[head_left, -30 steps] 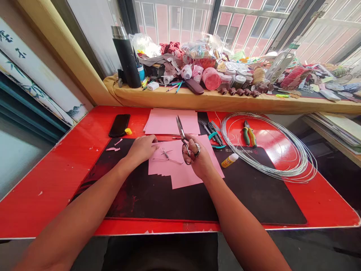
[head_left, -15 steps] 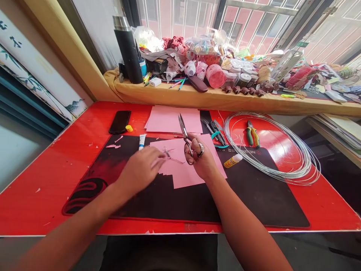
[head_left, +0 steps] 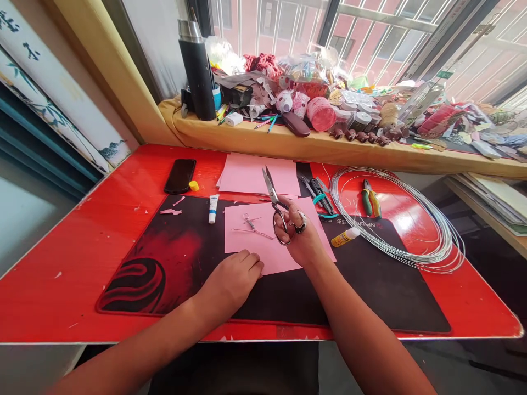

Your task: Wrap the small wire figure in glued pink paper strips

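My right hand [head_left: 300, 236] holds a pair of metal scissors [head_left: 269, 184] by the handle loops, blades pointing up and away and slightly apart. The scissors are above a sheet of pink paper [head_left: 280, 260] on the dark desk mat. At the paper's lower left edge is my left hand [head_left: 236, 277], knuckles up, fingers bent and close together. Its fingertips are hidden, so what they hold, if anything, cannot be seen. On the sheet lies a small twisted wire figure [head_left: 251, 224], with thin wire arms and legs, just left of the scissors.
Around the sheet are a glue stick [head_left: 345, 237], a small white tube [head_left: 213, 209], a wire coil [head_left: 432, 247], pliers [head_left: 371, 198] and cutters with teal handles [head_left: 319, 198]. Farther back lie stacked pink paper [head_left: 259, 173] and a phone [head_left: 180, 176]. Craft supplies crowd the windowsill [head_left: 247, 138].
My left hand has moved right and toward me, from beside the wire figure to the paper's lower edge, uncovering the figure. My right hand still holds the scissors. The view has shifted slightly.
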`<state>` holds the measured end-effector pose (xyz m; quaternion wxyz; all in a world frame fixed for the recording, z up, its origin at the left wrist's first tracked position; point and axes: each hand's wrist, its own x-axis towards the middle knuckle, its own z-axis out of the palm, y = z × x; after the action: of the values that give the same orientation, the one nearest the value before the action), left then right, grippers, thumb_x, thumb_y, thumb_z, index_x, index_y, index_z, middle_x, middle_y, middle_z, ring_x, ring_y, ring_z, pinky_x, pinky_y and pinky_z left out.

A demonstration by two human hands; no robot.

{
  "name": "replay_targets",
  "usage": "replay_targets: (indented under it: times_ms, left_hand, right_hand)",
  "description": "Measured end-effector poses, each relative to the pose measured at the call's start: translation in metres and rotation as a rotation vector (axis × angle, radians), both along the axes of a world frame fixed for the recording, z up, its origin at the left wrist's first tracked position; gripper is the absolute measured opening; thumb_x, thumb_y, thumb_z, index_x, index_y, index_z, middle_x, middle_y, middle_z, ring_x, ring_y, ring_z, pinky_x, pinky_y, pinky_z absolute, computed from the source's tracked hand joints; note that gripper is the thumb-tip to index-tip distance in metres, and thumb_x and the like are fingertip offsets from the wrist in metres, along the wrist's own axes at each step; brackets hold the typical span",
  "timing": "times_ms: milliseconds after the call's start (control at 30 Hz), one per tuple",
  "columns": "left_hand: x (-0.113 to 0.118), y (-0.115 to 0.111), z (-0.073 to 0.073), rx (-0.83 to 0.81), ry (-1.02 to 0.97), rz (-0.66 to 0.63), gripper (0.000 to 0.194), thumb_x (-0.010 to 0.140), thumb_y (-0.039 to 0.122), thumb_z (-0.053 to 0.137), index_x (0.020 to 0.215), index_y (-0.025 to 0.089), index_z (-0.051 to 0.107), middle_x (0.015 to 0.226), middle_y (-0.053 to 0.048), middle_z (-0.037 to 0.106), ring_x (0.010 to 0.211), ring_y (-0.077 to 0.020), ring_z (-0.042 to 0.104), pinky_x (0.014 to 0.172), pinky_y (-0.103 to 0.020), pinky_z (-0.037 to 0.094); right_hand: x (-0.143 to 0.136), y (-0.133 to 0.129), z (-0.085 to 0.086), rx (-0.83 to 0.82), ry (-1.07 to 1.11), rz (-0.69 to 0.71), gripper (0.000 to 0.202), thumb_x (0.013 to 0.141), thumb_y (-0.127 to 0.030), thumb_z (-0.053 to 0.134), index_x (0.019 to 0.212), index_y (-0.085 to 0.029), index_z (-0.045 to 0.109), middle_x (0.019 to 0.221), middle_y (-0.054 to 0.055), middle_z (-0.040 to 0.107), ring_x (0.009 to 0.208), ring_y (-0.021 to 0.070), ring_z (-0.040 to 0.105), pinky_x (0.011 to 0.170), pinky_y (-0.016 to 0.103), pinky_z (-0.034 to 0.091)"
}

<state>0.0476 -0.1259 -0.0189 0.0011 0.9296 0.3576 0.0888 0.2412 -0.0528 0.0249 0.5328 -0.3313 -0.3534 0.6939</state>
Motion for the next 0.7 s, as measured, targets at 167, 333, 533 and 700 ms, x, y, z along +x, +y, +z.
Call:
replay_targets:
  times_ms: [167, 333, 533, 700]
  left_hand:
    - [0.002, 0.005, 0.007, -0.008, 0.123, -0.073, 0.017, 0.097, 0.006, 0.061, 0.108, 0.011, 0.072, 0.108, -0.014, 0.073, 0.092, -0.0263, 0.067, 0.079, -0.039, 0.057]
    - [0.0, 0.007, 0.008, 0.002, 0.109, -0.112, 0.016, 0.099, 0.007, 0.059, 0.107, 0.012, 0.071, 0.103, -0.013, 0.071, 0.091, -0.027, 0.066, 0.077, -0.04, 0.056]
    - [-0.004, 0.011, -0.003, 0.045, 0.009, -0.094, 0.018, 0.099, 0.003, 0.053, 0.103, 0.014, 0.068, 0.102, -0.012, 0.07, 0.088, -0.026, 0.065, 0.075, -0.039, 0.055]
    - [-0.005, 0.012, -0.005, 0.128, -0.067, -0.114, 0.017, 0.102, 0.007, 0.052, 0.101, 0.015, 0.067, 0.095, -0.009, 0.07, 0.082, -0.024, 0.063, 0.072, -0.038, 0.054]
  right_hand:
    - [0.002, -0.02, 0.012, 0.008, -0.04, 0.069, 0.066, 0.086, -0.061, 0.082, 0.135, -0.022, 0.062, 0.076, -0.004, 0.058, 0.046, 0.007, 0.039, 0.046, 0.025, 0.023]
    - [0.025, -0.063, 0.006, -0.056, -0.089, 0.131, 0.064, 0.092, -0.062, 0.075, 0.141, -0.023, 0.06, 0.079, -0.003, 0.058, 0.045, 0.006, 0.04, 0.046, 0.024, 0.024]
    - [0.061, -0.132, 0.003, -0.174, -0.182, 0.101, 0.072, 0.092, -0.066, 0.074, 0.147, -0.024, 0.056, 0.08, -0.002, 0.057, 0.044, 0.0047, 0.038, 0.044, 0.023, 0.02]
    - [0.081, -0.186, -0.004, -0.252, -0.257, 0.139, 0.082, 0.087, -0.073, 0.075, 0.148, -0.024, 0.053, 0.078, -0.003, 0.056, 0.042, 0.0048, 0.038, 0.043, 0.022, 0.021]
